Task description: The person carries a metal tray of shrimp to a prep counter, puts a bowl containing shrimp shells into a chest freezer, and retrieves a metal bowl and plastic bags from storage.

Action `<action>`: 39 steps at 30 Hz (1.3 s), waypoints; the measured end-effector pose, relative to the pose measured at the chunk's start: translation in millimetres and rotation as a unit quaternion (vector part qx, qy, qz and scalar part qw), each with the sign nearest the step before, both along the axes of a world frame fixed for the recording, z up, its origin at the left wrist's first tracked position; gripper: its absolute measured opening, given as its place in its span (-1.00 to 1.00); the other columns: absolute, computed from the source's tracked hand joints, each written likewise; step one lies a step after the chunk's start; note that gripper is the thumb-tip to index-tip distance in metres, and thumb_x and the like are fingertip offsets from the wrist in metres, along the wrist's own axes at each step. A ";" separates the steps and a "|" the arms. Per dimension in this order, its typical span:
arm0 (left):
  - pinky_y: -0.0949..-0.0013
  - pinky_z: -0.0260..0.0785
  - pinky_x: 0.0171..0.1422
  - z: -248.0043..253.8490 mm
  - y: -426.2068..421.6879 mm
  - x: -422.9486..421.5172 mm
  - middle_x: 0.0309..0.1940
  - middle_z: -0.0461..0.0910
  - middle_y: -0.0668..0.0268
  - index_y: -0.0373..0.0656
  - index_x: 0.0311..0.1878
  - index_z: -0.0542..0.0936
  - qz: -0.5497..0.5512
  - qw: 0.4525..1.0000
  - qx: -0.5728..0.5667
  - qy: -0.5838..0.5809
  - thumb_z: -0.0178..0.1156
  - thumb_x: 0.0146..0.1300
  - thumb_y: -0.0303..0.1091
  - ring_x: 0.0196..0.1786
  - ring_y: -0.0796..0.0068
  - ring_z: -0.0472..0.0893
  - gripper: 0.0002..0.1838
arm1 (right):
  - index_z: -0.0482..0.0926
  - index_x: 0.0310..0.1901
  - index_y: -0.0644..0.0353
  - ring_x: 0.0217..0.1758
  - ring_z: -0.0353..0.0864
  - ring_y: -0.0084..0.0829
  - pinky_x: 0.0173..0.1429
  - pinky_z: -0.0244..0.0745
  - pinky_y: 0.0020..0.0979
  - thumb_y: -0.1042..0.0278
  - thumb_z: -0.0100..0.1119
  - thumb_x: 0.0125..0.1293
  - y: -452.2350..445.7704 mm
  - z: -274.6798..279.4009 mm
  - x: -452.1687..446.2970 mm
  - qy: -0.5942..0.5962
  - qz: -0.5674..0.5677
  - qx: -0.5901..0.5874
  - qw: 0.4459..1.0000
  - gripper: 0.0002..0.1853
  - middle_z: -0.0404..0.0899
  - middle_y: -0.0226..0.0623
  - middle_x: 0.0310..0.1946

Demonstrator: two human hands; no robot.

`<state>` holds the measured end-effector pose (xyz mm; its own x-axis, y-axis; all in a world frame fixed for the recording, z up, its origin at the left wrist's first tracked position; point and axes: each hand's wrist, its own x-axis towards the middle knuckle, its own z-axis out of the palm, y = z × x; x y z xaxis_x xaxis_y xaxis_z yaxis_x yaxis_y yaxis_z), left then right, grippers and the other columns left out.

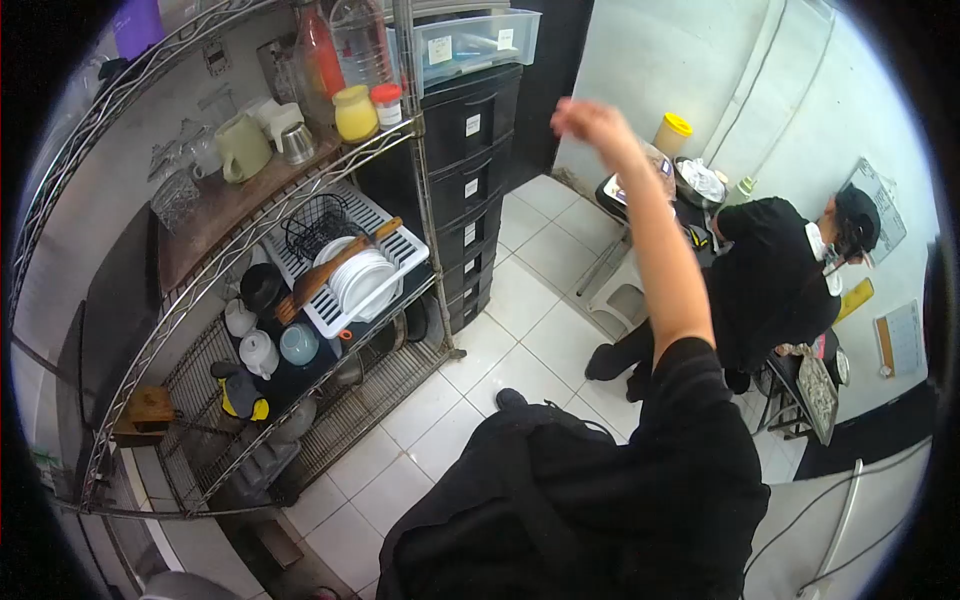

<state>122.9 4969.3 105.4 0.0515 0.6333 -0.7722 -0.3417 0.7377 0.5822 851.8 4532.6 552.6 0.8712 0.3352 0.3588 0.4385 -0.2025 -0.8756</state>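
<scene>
My right arm stretches forward and up, and my right hand [592,126] is raised in the air before the wall and the tall drawer unit. Its fingers look bent but are blurred, and I cannot tell whether they hold anything. In this view the hand overlaps nothing that it clearly touches; the nearest things are the black drawer unit [475,150] to its left and a tub with a yellow lid [676,124] to its right. My left hand is out of view.
A wire shelf [290,170] on the left bears a green mug [242,148], jars, bottles, a white dish rack [408,246] with plates, a wooden utensil [330,268] and teapots. A co-worker in black [775,280] stands at a worktop on the right. A metal tray [817,395] lies behind them.
</scene>
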 end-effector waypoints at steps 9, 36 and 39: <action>0.03 0.42 -0.18 -21.9 -178.4 5.0 -0.05 0.55 0.17 -0.09 0.14 0.44 -0.038 0.996 -0.076 0.009 -0.03 0.10 0.30 -0.07 0.24 0.49 -0.28 | 0.66 -0.17 0.23 -0.23 0.64 -0.20 -0.08 0.48 -0.31 0.10 0.18 0.18 84.3 153.6 167.3 -0.451 -0.110 -0.231 0.855 -0.64 0.66 -0.10 -0.31; 0.39 0.46 -0.28 44.4 -302.5 418.4 -0.33 0.67 0.19 -0.32 -0.19 0.59 -0.519 0.780 0.212 0.279 0.09 0.22 -0.27 -0.29 0.41 0.64 -0.72 | 0.19 0.36 -0.32 0.30 0.35 -0.21 0.30 0.27 -0.17 -0.04 0.26 0.06 223.5 167.3 261.0 -0.310 0.290 -0.616 0.664 -0.21 0.28 -0.31 0.32; 0.37 0.47 -0.24 80.5 -310.5 463.4 -0.35 0.68 0.15 -0.29 -0.25 0.63 -0.559 0.717 0.292 0.297 0.12 0.18 -0.32 -0.27 0.38 0.65 -0.77 | 0.15 0.37 -0.39 0.32 0.32 -0.20 0.31 0.26 -0.14 0.02 0.24 0.10 247.2 155.1 243.5 -0.355 0.255 -0.611 0.660 -0.22 0.26 -0.35 0.33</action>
